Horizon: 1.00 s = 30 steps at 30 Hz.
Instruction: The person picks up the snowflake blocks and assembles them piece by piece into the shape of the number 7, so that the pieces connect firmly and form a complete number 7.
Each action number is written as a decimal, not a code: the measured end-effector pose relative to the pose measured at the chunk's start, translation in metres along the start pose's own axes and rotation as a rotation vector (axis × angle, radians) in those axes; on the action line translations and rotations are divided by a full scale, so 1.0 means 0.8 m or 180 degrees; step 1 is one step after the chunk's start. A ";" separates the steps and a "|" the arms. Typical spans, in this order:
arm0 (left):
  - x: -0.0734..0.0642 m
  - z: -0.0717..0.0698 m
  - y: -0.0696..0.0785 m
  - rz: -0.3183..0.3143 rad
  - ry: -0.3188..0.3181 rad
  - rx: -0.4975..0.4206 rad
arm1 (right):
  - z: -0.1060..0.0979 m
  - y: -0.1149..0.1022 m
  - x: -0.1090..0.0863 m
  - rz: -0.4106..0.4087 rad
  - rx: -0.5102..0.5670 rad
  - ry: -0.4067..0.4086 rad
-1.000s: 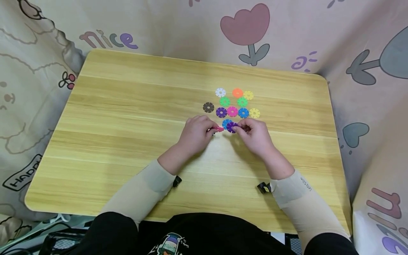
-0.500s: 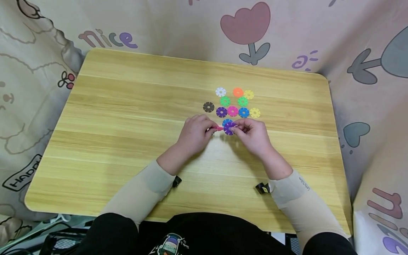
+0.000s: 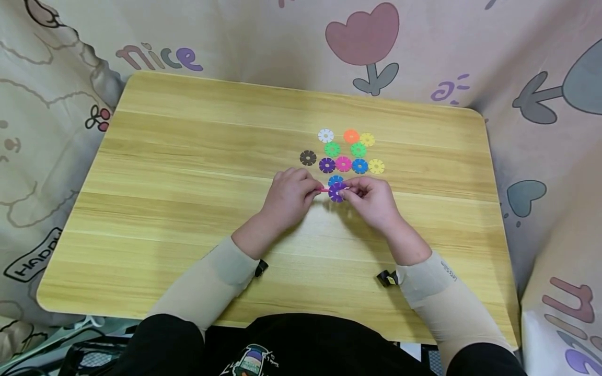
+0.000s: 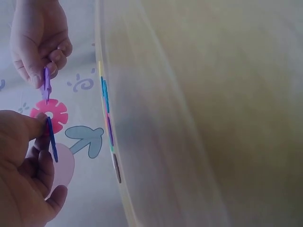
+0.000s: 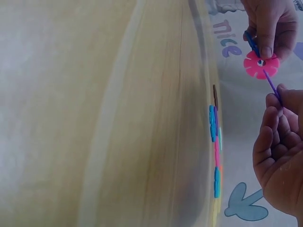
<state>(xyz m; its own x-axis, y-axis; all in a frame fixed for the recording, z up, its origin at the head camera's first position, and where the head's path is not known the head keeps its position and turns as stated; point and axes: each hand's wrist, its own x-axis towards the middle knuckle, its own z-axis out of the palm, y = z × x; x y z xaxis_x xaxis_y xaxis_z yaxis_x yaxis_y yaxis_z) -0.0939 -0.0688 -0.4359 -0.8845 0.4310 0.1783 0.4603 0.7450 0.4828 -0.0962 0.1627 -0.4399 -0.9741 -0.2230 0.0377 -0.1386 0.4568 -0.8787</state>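
In the head view, both forearms angle inward over the tabletop point(image 3: 188, 156), the left hand point(image 3: 289, 197) pinching an edge-on pink disc point(image 3: 324, 190) and the right hand point(image 3: 374, 198) a purple disc point(image 3: 336, 193) beside it; the cloth point(image 3: 263, 31) reads "nice" and, part-folded, "HAPPY". The left wrist view shows a blue disc point(image 4: 53, 142) at the left hand's fingertips too. In the right wrist view, thumb uppermost, the right hand angles the purple disc across the pink disc's edge, with "nice" legible behind.

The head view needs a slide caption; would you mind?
Left hand holds a pink disc; right hand, a purple disc.
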 end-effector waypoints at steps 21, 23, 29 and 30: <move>-0.003 0.005 -0.002 0.0308 0.0247 0.0043 | 0.002 0.007 0.000 0.0093 0.0253 -0.0089; -0.003 0.004 -0.002 0.0323 0.0259 0.0036 | 0.001 0.006 0.000 0.0090 0.0325 -0.0099; -0.002 0.004 -0.001 0.0377 0.0332 -0.0026 | -0.001 0.003 0.000 0.0094 0.0448 -0.0118; -0.002 0.005 -0.001 0.0390 0.0350 -0.0049 | -0.001 0.002 0.000 0.0096 0.0460 -0.0119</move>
<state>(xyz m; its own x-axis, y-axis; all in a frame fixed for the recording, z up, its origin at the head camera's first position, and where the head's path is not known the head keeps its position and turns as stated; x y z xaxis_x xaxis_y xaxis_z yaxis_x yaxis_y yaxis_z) -0.0926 -0.0680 -0.4396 -0.8251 0.4593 0.3290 0.5649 0.6821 0.4644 -0.0966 0.1642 -0.4411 -0.9697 -0.2442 -0.0050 -0.0797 0.3357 -0.9386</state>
